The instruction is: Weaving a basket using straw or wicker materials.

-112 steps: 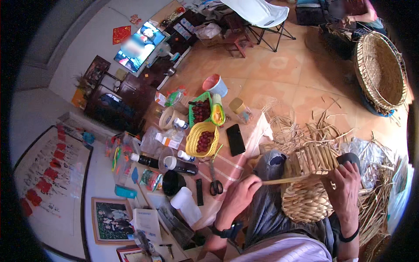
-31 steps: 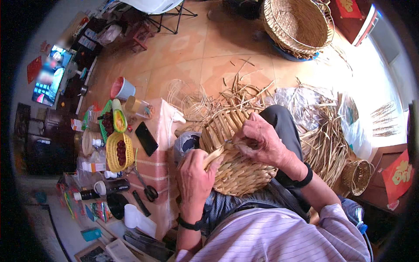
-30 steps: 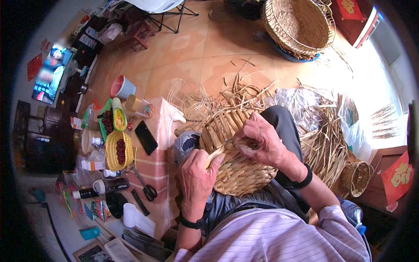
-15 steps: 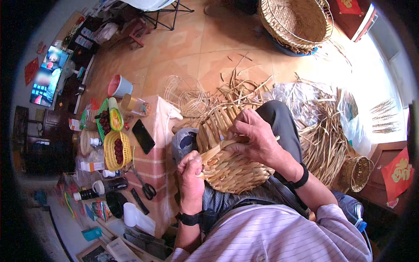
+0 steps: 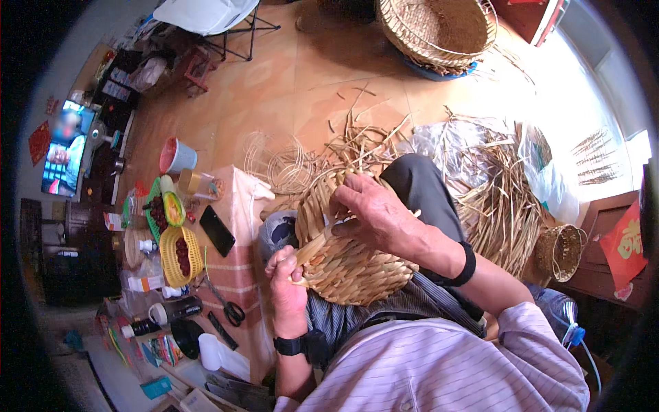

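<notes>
A partly woven straw basket (image 5: 364, 275) rests on my lap, its plaited wall facing up and several upright straw stakes at its far side. At its left edge my left hand (image 5: 285, 285) is closed on a flat, pale straw strand (image 5: 312, 250), thumb on top. This strand runs slantwise up to my right hand (image 5: 374, 211), which lies over the far part of the basket. The right fingers are bent and pinched at the strand's upper end, and the knuckles hide part of the weave. A small pale tip shows beside the right hand's outer edge.
Loose straw (image 5: 498, 220) lies in a heap on the right, with a small basket (image 5: 561, 253) beside it. A large basket (image 5: 439, 31) stands farther off. The cloth-covered table (image 5: 240, 275) at left bears scissors (image 5: 234, 314), a phone (image 5: 217, 231) and a yellow fruit basket (image 5: 180, 277).
The view has shifted a little, so the surroundings sit differently. My right hand has turned and moved toward the basket's far left side; my left hand keeps its grip on the strand.
</notes>
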Motion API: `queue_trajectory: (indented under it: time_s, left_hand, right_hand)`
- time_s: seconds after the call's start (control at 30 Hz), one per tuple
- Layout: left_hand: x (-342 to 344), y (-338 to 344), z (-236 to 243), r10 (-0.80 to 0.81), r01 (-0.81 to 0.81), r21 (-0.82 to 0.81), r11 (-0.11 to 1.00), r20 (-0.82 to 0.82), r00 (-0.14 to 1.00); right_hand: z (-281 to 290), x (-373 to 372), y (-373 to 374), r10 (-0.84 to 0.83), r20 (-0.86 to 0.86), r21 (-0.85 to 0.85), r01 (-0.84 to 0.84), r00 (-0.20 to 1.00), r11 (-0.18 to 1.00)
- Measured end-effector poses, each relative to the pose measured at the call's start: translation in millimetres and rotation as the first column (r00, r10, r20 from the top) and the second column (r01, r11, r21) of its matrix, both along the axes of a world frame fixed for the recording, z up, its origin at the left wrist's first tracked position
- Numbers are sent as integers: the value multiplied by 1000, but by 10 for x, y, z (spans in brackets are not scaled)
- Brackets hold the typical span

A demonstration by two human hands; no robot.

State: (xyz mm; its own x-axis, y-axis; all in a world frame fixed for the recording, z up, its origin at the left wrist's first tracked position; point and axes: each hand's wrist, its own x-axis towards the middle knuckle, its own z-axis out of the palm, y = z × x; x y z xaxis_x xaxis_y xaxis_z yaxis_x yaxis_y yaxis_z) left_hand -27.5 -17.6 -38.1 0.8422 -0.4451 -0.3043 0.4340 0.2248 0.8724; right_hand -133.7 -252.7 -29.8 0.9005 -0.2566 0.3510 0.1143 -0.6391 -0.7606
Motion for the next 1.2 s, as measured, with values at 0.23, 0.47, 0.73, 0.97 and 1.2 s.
queue_trajectory:
  time_s: [0.23,0.47,0.73,0.97,1.2]
  left_hand:
    - [11,-4,-69,60,-64,59,996,66,996]
    - [61,-2,-102,28,-28,23,999,23,999]
    - [35,80,-151,-33,33,1,999,82,996]
    - [38,105,337,-489,241,433,869,671,557]
    - [-10,19,764,-702,166,686,708,710,59]
  right_hand:
    - [-90,-365,-444,-103,-35,788,91,994,608]
    - [-215,-431,-266,-80,-56,590,98,995,802]
    - [89,-327,-89,-154,-141,107,169,978,980]
    - [131,-286,142,-11,101,-224,34,995,974]
    - [144,-309,131,44,73,-304,-19,996,952]
